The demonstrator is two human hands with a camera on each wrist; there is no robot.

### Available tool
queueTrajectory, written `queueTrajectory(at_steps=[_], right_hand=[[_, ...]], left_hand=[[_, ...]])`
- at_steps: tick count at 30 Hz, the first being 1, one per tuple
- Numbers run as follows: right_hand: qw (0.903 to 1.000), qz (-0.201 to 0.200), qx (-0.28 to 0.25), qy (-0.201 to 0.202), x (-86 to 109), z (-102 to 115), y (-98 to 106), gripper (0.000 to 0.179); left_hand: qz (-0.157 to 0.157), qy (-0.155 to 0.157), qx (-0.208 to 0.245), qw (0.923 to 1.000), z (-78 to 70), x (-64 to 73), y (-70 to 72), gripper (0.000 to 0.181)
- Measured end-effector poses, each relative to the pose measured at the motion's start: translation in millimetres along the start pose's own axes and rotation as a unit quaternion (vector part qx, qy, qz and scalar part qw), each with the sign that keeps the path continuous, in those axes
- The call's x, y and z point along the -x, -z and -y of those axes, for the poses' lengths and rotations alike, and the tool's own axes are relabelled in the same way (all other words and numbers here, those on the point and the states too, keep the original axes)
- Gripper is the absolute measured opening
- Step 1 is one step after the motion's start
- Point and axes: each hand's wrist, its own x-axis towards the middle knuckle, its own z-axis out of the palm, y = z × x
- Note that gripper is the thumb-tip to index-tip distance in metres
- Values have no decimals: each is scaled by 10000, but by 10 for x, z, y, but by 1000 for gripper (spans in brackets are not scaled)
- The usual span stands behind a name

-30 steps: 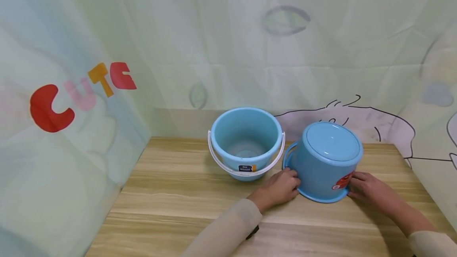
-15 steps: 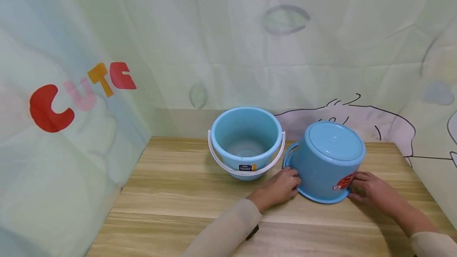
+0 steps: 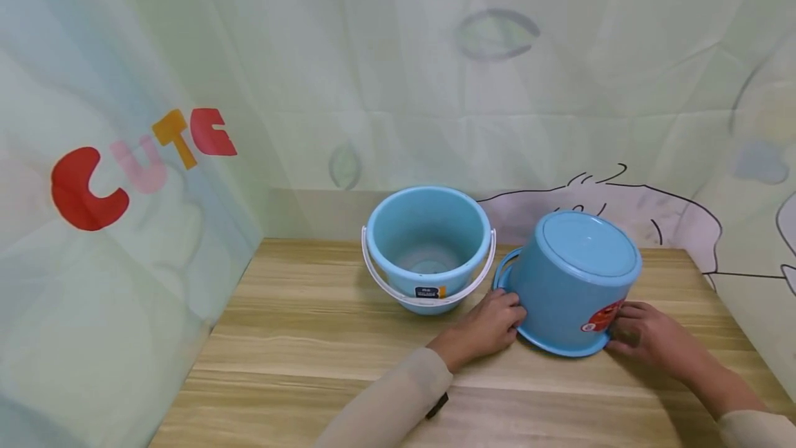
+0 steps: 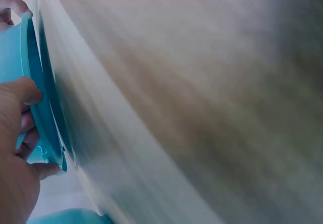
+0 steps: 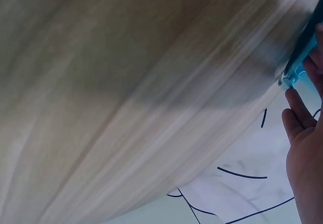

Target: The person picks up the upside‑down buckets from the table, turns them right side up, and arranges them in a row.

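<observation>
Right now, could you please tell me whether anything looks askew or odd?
Yes: the red-labelled bucket sits upside down and tilted, with the left hand and right hand holding it, whereas the white-handled bucket stands upright.

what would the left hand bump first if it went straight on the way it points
The upturned bucket, most likely: the left hand grips its rim and points toward its side, though depth makes the exact line hard to judge.
</observation>
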Motion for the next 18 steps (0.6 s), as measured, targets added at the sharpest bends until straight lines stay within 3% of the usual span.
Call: queueTrajectory(at_steps=[9,18], right_hand=[[9963,-100,-251,-819,40,102,51,36],[9926,-669,-261,-982,110,146,9,42]], left_hand=[[-362,-21,621,9974,46,5,38,18],[-334,82,969,9947,31,19,87,15]])
